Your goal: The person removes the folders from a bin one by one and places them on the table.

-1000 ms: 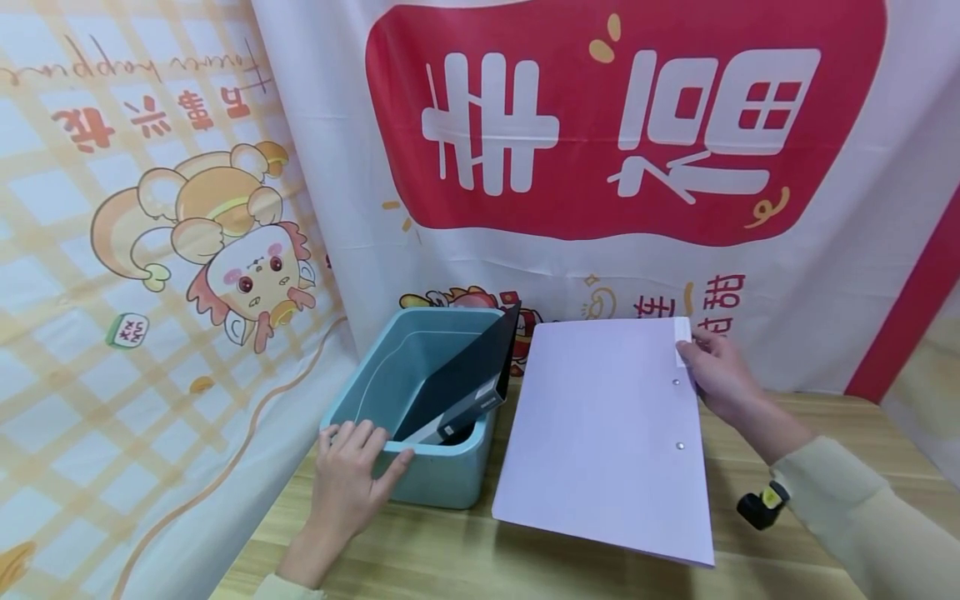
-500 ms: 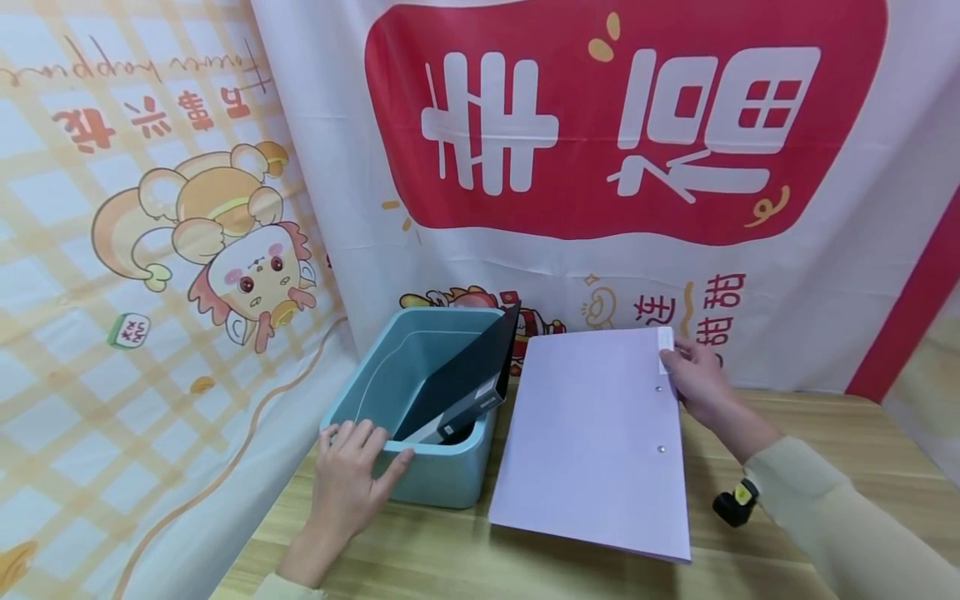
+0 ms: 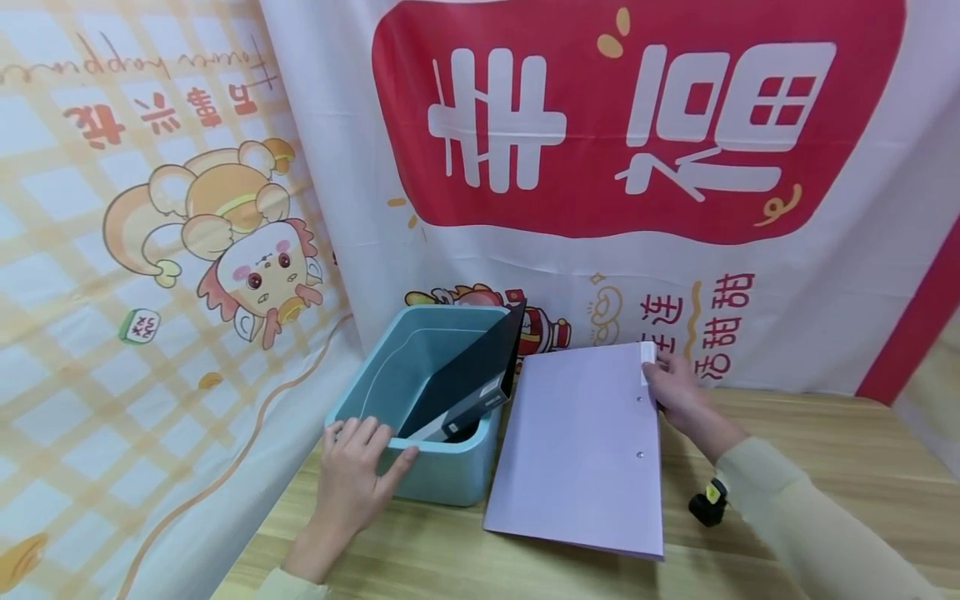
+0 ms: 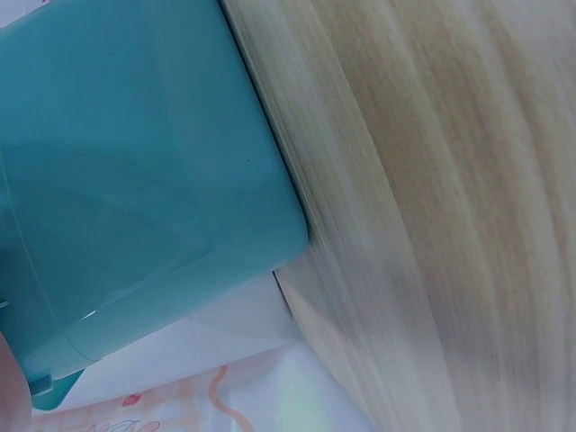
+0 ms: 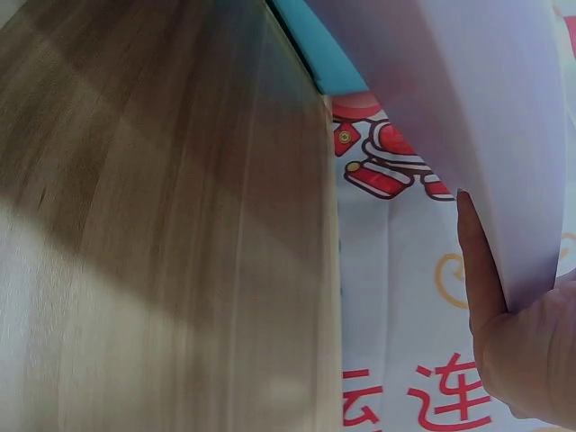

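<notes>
Your right hand (image 3: 678, 392) pinches far right corner of lilac folder (image 3: 581, 450), near edge on worktop (image 3: 825, 467). Folder lower and further left than a second ago, now just beside teal bin (image 3: 442, 475). Your left hand (image 3: 352, 475) unchanged: fingers curled over bin's near rim. Black folder (image 3: 468, 379) leans inside bin, same spot.
</notes>
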Action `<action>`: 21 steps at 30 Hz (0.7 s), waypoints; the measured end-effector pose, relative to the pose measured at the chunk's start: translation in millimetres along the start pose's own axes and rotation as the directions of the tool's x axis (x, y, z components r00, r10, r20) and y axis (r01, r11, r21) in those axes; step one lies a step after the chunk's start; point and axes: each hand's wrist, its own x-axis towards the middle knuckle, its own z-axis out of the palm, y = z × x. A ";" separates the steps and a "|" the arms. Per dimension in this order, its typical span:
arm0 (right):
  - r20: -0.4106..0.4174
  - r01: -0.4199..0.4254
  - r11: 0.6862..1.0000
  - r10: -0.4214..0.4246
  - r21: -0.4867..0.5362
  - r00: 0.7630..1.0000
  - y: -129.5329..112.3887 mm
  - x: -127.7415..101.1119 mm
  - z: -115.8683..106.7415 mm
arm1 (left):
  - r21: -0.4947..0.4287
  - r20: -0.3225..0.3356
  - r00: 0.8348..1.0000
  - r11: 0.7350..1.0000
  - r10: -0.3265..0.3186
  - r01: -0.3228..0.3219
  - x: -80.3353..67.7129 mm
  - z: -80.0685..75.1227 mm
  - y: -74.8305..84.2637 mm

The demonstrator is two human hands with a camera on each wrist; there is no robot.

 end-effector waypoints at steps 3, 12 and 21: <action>-0.007 -0.012 1.000 0.012 -0.014 1.000 3.3 2.9 2.3 | -0.003 0.007 1.000 1.000 -0.001 0.001 0.6 0.2 0.5; -0.039 -0.012 1.000 0.012 0.015 0.999 19.0 18.5 9.3 | -0.011 0.001 1.000 1.000 -0.013 0.013 1.1 -0.4 0.9; -0.025 -0.027 0.996 0.029 0.080 0.999 39.6 24.7 8.9 | -0.007 -0.011 1.000 1.000 -0.001 0.001 0.1 2.5 -1.6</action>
